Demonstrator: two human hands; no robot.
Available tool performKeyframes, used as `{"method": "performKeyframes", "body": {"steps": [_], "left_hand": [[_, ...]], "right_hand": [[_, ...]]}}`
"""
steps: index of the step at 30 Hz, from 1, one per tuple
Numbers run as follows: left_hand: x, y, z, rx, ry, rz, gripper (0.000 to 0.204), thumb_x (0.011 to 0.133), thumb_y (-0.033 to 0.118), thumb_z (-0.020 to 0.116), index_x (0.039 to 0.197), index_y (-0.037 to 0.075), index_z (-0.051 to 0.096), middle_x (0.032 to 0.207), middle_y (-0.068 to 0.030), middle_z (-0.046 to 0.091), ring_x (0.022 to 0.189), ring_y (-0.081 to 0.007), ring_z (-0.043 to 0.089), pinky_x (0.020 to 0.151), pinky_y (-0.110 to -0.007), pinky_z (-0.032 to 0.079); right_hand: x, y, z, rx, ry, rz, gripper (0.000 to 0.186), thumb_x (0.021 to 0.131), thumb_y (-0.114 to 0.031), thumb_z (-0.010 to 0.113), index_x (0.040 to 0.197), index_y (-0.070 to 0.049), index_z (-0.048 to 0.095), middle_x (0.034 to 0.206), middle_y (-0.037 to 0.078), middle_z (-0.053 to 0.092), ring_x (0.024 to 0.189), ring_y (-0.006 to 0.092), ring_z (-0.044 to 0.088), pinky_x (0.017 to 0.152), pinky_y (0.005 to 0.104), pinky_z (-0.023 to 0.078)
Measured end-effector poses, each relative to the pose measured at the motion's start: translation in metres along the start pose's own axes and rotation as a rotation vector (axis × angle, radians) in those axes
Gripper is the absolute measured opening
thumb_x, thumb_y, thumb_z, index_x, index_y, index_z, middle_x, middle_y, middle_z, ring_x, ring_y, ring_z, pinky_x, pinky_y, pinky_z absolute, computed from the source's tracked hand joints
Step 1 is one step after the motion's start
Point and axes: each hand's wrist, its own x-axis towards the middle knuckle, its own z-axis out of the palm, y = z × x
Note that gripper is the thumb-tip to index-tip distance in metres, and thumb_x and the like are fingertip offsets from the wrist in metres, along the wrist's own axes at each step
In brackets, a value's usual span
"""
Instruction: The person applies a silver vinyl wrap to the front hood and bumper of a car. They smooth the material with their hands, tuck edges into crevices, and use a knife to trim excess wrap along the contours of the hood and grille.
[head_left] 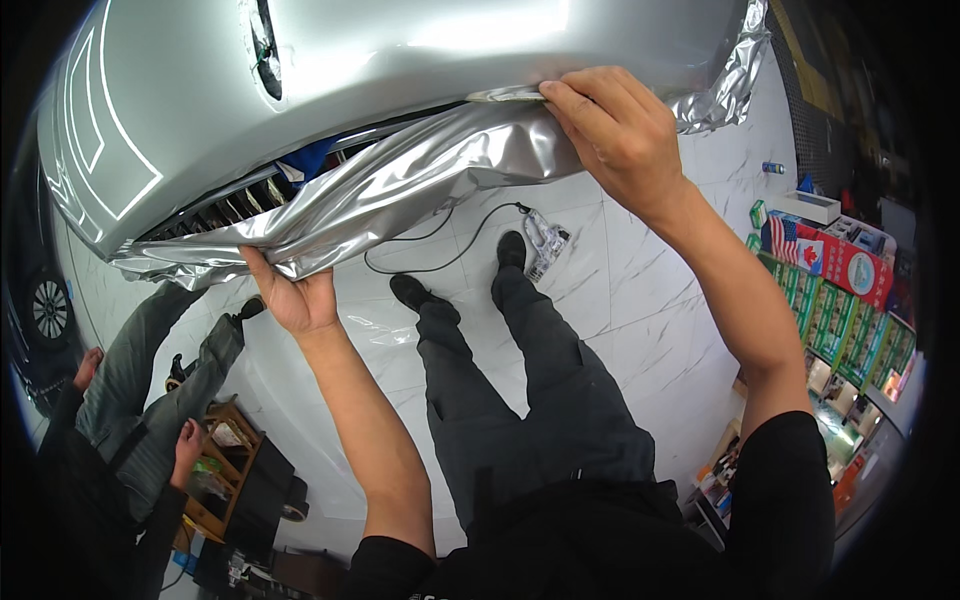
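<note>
A glossy silver car bumper (380, 55) spans the top, with loose, wrinkled silver vinyl film (440, 160) hanging from it across a dark grille opening (240, 200). My left hand (300, 298) grips the film's lower edge at the left, palm up; its fingertips are partly hidden behind the sheet. Farther right and higher, my right hand (625, 135) has its thumb and index finger pinched on the film near the bumper's lower rim. A narrow folded strip of film (505, 94) runs leftward from those fingertips. Something blue (308, 158) shows inside the opening.
A corded heat gun or similar tool (545, 245) lies on the white marbled floor, its cable (430, 238) looping beside my shoes. Another person (140, 390) is at the left, near a wooden shelf cart (225, 465). Boxes and small flags (800, 245) stand at the right.
</note>
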Motion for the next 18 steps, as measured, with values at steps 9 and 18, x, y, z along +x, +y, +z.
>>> {"method": "performKeyframes", "body": {"steps": [9, 18], "left_hand": [[0.004, 0.007, -0.015, -0.085, -0.094, -0.062, 0.054, 0.112, 0.046, 0.069, 0.153, 0.012, 0.064, 0.156, -0.0109, 0.066, 0.145, -0.0335, 0.06, 0.125, -0.063, 0.045], [0.005, 0.015, -0.021, -0.094, -0.104, -0.078, 0.057, 0.11, 0.047, 0.072, 0.153, 0.011, 0.064, 0.153, -0.0136, 0.068, 0.145, -0.0367, 0.061, 0.126, -0.066, 0.044]], "right_hand": [[-0.015, 0.022, -0.005, -0.023, 0.041, -0.027, 0.028, 0.081, -0.005, 0.08, 0.109, -0.005, 0.077, 0.098, 0.004, 0.075, 0.087, 0.0226, 0.073, 0.071, 0.0352, 0.058], [-0.035, 0.041, -0.014, -0.025, 0.038, 0.009, 0.029, 0.08, -0.004, 0.08, 0.109, -0.006, 0.078, 0.102, 0.004, 0.077, 0.09, 0.0234, 0.075, 0.073, 0.0348, 0.06]]}}
